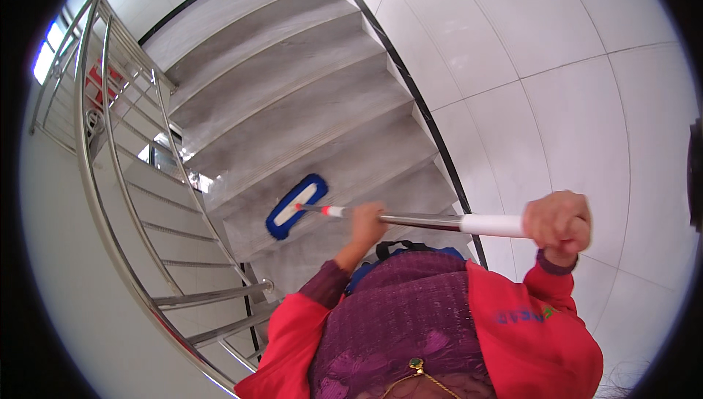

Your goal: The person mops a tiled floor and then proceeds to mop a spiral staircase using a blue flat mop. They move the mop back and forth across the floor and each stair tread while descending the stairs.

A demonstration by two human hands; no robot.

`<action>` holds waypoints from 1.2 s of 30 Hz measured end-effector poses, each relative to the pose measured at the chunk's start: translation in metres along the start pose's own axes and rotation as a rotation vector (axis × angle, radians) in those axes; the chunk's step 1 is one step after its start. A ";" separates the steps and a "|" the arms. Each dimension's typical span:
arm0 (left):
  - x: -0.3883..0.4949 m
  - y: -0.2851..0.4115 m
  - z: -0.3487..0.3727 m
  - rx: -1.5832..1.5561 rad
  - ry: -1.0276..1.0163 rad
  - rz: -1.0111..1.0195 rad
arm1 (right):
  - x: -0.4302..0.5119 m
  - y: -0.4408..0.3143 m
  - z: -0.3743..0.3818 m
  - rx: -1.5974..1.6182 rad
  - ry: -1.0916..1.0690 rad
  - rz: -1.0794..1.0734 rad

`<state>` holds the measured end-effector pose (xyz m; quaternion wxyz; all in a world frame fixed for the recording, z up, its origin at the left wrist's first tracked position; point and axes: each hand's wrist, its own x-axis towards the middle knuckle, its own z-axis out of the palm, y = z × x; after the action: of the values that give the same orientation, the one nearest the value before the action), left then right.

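A flat mop with a blue fringed pad and a white plate rests on a grey stair tread, slanting across it. Its handle runs right from the head, metal in the middle with a white grip at the upper end. My left hand is closed around the shaft's lower part, near a red and white section. At the far end, my right hand grips the white sleeve and covers the tip.
Grey stone stairs run away from me, with ridged strips near the edges. Along the left curves a stainless steel railing. A white tiled wall with black skirting borders the right. Something red shows behind the railing.
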<state>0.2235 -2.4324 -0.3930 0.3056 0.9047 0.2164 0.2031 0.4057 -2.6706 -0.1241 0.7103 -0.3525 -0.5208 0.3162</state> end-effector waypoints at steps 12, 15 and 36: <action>0.171 0.105 0.164 -0.369 -0.192 0.350 | -0.057 -0.055 -0.042 -0.553 0.264 -0.152; 0.176 0.105 0.164 -0.306 -0.277 0.399 | -0.059 -0.056 -0.042 -0.512 0.415 -0.156; 0.093 0.080 0.020 -0.154 -0.268 0.084 | 0.048 -0.091 -0.032 -0.285 0.357 -0.108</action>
<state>0.3316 -2.4515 -0.3341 0.3913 0.9060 0.1193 0.1089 0.4559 -2.6870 -0.0303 0.7501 -0.4713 -0.4443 0.1334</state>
